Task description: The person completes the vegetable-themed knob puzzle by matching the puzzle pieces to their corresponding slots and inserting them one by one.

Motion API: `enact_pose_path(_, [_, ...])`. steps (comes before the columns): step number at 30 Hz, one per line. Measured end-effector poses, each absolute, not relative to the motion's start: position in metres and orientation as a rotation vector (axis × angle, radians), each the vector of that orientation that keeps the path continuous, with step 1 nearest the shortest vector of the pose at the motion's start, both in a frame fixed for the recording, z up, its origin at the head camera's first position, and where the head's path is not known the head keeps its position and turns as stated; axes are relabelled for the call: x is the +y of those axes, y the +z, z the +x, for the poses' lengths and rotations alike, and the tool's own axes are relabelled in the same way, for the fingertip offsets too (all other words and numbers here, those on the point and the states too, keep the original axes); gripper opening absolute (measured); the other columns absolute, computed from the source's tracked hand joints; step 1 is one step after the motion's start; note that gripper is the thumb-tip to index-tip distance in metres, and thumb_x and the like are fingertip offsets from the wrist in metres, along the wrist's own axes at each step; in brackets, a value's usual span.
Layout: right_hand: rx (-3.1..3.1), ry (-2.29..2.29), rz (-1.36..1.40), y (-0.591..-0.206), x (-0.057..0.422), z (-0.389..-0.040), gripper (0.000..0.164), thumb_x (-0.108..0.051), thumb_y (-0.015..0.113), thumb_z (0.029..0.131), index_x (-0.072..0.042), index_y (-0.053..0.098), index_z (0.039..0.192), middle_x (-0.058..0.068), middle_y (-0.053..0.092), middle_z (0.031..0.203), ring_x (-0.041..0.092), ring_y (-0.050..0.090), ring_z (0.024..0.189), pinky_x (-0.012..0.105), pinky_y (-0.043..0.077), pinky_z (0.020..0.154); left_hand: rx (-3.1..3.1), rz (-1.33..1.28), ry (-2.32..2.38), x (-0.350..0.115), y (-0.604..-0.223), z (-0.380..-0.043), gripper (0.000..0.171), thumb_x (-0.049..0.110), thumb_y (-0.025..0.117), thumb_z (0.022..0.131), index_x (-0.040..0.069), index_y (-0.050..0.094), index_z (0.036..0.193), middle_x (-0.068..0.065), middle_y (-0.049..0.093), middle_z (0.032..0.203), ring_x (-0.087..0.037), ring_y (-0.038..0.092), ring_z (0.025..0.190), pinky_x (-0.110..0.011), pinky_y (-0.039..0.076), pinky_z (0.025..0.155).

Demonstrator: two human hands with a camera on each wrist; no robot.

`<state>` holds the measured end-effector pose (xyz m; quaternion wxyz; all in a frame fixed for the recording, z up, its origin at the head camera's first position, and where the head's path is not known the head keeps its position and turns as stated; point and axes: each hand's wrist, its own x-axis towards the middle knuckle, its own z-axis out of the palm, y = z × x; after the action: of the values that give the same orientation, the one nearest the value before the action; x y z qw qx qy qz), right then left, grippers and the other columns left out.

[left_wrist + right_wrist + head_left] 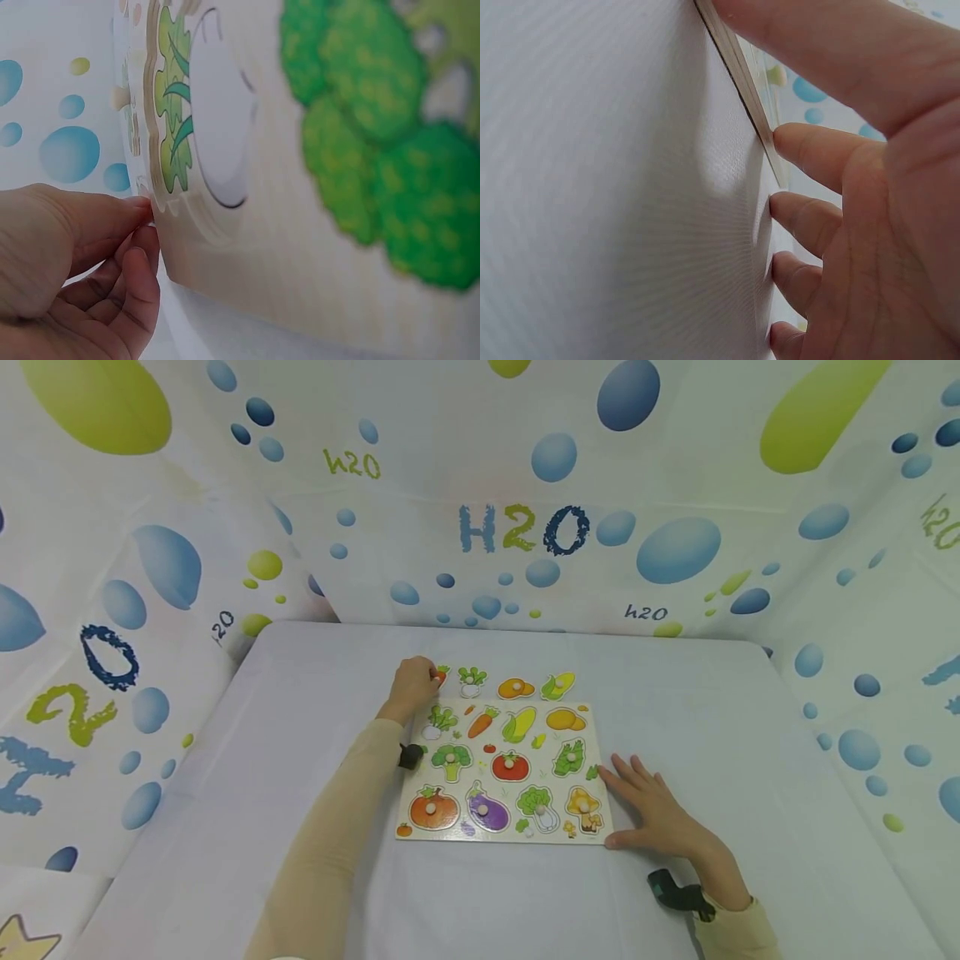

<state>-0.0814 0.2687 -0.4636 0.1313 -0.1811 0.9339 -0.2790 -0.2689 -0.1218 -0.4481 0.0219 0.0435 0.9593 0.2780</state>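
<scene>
Left hand [412,687] pinching a small orange piece [441,675] just beyond the puzzle board [501,770], right hand [655,812] spread flat, steadying the board's near right edge. Piece likely mid-transfer; next, careful alignment over its matching recess. Most recesses filled with vegetable pieces; three more loose beside the left hand.

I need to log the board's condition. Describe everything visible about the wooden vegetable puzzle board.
The flat pale wooden vegetable puzzle board lies on the white table. Printed vegetable pieces with small white knobs fill most slots; the top row shows bare pictures. Four loose pieces lie beyond its far edge. The right hand rests flat against its right edge; the left hand is at its far left corner.
</scene>
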Motion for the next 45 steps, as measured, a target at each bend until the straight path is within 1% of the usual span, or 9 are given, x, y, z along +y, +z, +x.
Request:
enact_pose_path(5, [2.707,-0.814,-0.522,-0.464,0.269,-0.082,0.103,-0.049,0.083,0.067,-0.012,0.037,0.151,0.021,0.021,0.160,0.049,0.005,0.147,0.072,0.004,0.111,2.962,0.128,0.864,-0.122,-0.446,-0.267,0.021,0.006,0.058,0.094,-0.009,0.068,0.107,-0.023,0.068,0.109,-0.036,0.065,0.101,-0.044,0.052,0.089])
enact_pose_path(8, [2.710,-0.826,-0.535,-0.463,0.268,-0.082,0.102,-0.048,0.083,0.067,-0.010,0.037,0.150,0.023,0.022,0.159,0.050,0.006,0.146,0.073,0.004,0.110,2.978,0.153,0.864,-0.120,-0.444,-0.267,0.020,0.007,0.058,0.095,-0.007,0.069,0.105,-0.022,0.068,0.108,-0.034,0.064,0.098,-0.043,0.052,0.088])
enact_pose_path(15, [2.719,-0.812,-0.532,-0.461,0.268,-0.082,0.103,-0.049,0.083,0.067,-0.010,0.037,0.150,0.023,0.022,0.159,0.051,0.007,0.146,0.073,0.004,0.110,3.013,0.301,0.853,-0.111,-0.440,-0.264,0.016,0.005,0.060,0.094,-0.007,0.070,0.096,-0.020,0.070,0.098,-0.030,0.061,0.087,-0.042,0.051,0.082])
enact_pose_path(22, [2.716,-0.812,-0.531,-0.462,0.268,-0.082,0.103,-0.049,0.083,0.067,-0.010,0.037,0.150,0.023,0.021,0.159,0.051,0.007,0.146,0.073,0.004,0.110,2.986,0.403,0.791,-0.095,-0.433,-0.252,0.016,0.006,0.061,0.093,-0.005,0.071,0.098,-0.018,0.070,0.099,-0.027,0.060,0.086,-0.039,0.051,0.081])
enact_pose_path(30, [2.716,-0.819,-0.525,-0.460,0.268,-0.082,0.103,-0.048,0.084,0.066,-0.010,0.037,0.150,0.023,0.022,0.159,0.050,0.007,0.146,0.072,0.005,0.110,2.967,0.598,0.654,-0.078,-0.423,-0.236,0.012,0.008,0.063,0.092,-0.001,0.071,0.093,-0.014,0.068,0.092,-0.022,0.058,0.079,-0.034,0.051,0.075])
enact_pose_path(39, [2.712,-0.822,-0.521,-0.460,0.268,-0.082,0.103,-0.047,0.084,0.066,-0.010,0.037,0.150,0.023,0.022,0.159,0.050,0.006,0.146,0.072,0.004,0.110,2.920,0.625,0.591,-0.067,-0.421,-0.225,0.011,0.008,0.064,0.091,0.001,0.072,0.091,-0.011,0.069,0.089,-0.021,0.057,0.078,-0.033,0.052,0.076])
enact_pose_path(45, [2.711,-0.820,-0.517,-0.460,0.267,-0.082,0.104,-0.047,0.084,0.066,-0.010,0.037,0.150,0.022,0.021,0.159,0.050,0.006,0.147,0.072,0.004,0.111,2.869,0.602,0.584,-0.065,-0.421,-0.222,0.010,0.007,0.064,0.091,0.001,0.072,0.091,-0.010,0.067,0.088,-0.019,0.055,0.074,-0.028,0.050,0.068])
